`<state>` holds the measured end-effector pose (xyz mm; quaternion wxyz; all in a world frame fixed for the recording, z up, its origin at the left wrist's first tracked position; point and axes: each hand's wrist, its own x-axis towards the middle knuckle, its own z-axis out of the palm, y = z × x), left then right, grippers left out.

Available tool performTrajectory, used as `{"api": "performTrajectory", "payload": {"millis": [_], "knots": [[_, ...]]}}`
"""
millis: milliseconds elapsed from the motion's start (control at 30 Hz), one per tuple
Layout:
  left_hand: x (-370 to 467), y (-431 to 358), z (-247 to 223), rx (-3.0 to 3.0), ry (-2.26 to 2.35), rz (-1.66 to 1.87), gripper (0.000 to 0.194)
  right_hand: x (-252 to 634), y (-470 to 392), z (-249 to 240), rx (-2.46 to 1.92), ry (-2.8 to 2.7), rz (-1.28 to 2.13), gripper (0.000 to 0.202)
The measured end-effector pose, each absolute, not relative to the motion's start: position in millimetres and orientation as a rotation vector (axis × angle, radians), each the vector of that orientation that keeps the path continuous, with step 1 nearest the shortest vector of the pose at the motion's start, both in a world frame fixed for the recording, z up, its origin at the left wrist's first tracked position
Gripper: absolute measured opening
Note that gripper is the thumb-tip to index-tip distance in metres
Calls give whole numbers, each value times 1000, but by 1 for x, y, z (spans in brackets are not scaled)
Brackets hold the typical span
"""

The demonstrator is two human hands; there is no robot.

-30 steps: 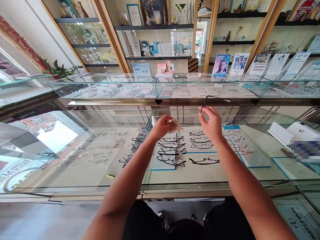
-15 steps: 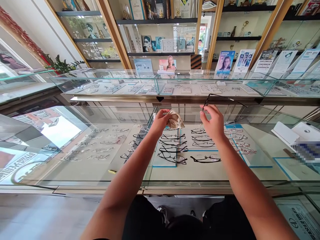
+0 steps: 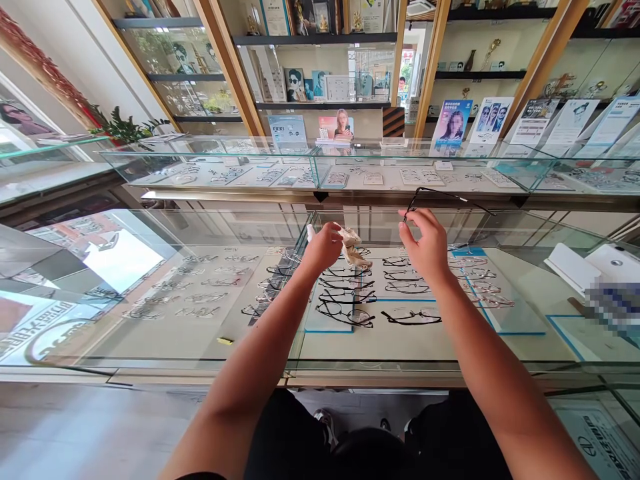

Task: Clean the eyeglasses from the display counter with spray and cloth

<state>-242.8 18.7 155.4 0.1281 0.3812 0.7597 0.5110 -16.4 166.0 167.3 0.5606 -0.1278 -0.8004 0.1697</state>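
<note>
Over the glass counter, my left hand [image 3: 324, 248] is closed, its fingers curled at the edge of a crumpled beige cloth [image 3: 356, 256]. The cloth droops to the right of the fingertips, above the rows of frames. A small white piece [image 3: 310, 232] shows at the left side of this hand; I cannot make out what it is. My right hand [image 3: 425, 243] pinches a thin black pair of eyeglasses [image 3: 440, 192] between thumb and fingers, with one temple arm stretching to the right. Its lower part is hidden by the fingers.
Inside the glass display case [image 3: 380, 363] lie rows of eyeglass frames [image 3: 345, 297] on trays. A yellow object [image 3: 225, 341] is at left, a white device [image 3: 613, 267] at right. Behind stand a second glass case [image 3: 225, 190], poster cards [image 3: 453, 127] and shelves [image 3: 320, 107].
My left hand has turned and its fingers have curled in more. The cloth has dropped lower and hangs longer. My right hand and the eyeglasses have hardly moved.
</note>
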Motion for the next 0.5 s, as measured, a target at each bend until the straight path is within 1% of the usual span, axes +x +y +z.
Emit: {"api": "performTrajectory", "payload": {"millis": [67,100,167,233,300,333,400,500], "knots": [[-243,14,160,1171,2470,1373,29,-17,166,167,-306,-1889,406,23],[-243,12,162,1182,2590,1344,30,-17,166,167,-307,-1888,408,23],[-243,9,167,1123,2777,1385,40,-17,166,167,-307,-1884,411,23],[-245,8,168,996,2914,1424,59,-17,167,166,-305,-1882,415,23],[-250,7,167,896,2966,1398,75,-17,167,165,-307,-1885,419,23],[-253,7,165,881,2960,1369,80,-17,167,165,-309,-1887,420,23],[-261,7,160,890,2921,1288,83,-17,167,164,-309,-1888,419,23],[-274,7,154,905,2903,1120,79,-18,167,163,-310,-1881,420,23]]}}
